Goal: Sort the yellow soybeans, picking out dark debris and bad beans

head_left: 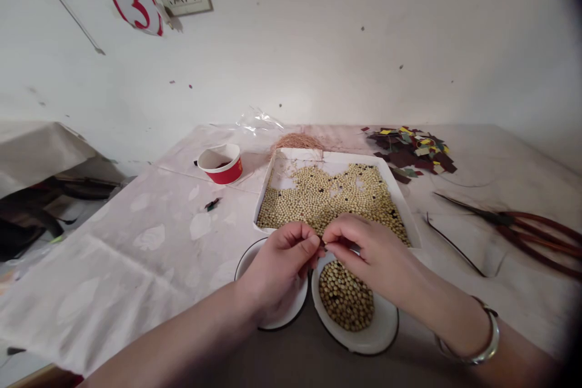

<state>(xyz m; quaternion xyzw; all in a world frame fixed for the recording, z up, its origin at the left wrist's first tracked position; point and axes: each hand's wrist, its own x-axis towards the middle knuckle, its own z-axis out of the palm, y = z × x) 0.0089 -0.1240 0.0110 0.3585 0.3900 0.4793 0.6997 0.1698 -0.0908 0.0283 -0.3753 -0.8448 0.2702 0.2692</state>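
My left hand (286,264) and my right hand (368,248) meet fingertip to fingertip, each in a closed pinch. What they hold between them is too small and too covered by fingers to name. Just beyond them lies a shallow white tray (411,218) spread with small pale-yellow balls (309,200), like beads or dried peas, with dark specks among them. Under my right hand is a white dark-rimmed bowl (384,324) holding larger, browner balls (348,303). A second white bowl (291,314) sits beneath my left hand, which hides much of its inside.
On the cloth-covered table (136,291) a red-and-white paper cup (227,173) stands left of the tray. Reddish fibres (297,141) and clear plastic film (259,120) lie behind. Rightward are coloured scraps (413,148), long-handled scissors (513,221) and a thin dark strip (454,247).
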